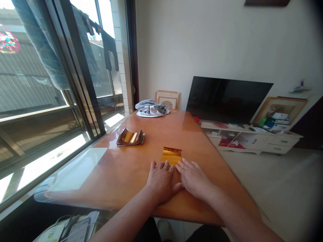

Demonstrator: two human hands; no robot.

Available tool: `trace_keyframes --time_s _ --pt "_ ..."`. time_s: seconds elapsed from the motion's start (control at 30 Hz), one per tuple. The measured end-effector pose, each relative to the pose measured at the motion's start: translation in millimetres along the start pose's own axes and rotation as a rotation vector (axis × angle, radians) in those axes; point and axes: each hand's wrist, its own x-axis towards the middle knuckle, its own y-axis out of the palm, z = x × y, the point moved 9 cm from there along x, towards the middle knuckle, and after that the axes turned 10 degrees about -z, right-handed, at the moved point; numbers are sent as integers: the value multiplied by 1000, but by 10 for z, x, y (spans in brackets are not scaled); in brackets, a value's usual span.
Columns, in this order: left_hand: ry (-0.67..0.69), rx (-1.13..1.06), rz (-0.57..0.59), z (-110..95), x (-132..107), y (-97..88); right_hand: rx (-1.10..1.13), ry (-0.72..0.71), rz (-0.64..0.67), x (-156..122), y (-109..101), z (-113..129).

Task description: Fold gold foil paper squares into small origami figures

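A shiny gold foil sheet (172,155) lies on the wooden table in front of me, its far edge curling slightly up. My left hand (161,179) rests over its near edge, fingers apart and pressing down. Beside it, my right hand (194,176) lies with fingers stretched out, their tips at the sheet's near right corner. My left thumb reaches across to the right hand. The part of the sheet under my fingers is hidden. Farther off to the left sits a stack of curved gold sheets (130,137), bowed upward at the sides.
The wooden table (176,126) runs away from me, with a bundle of grey cloth (151,109) at its far end. Windows (50,67) line the left. A television (229,99) stands on a white cabinet (254,141) at right. A phone (78,230) lies at lower left.
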Motion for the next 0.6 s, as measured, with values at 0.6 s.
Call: trace_keyframes --time_s 0.6 --pt "-33 -10 55 -40 -19 -15 -26 83 -116 -147 -122 -83"
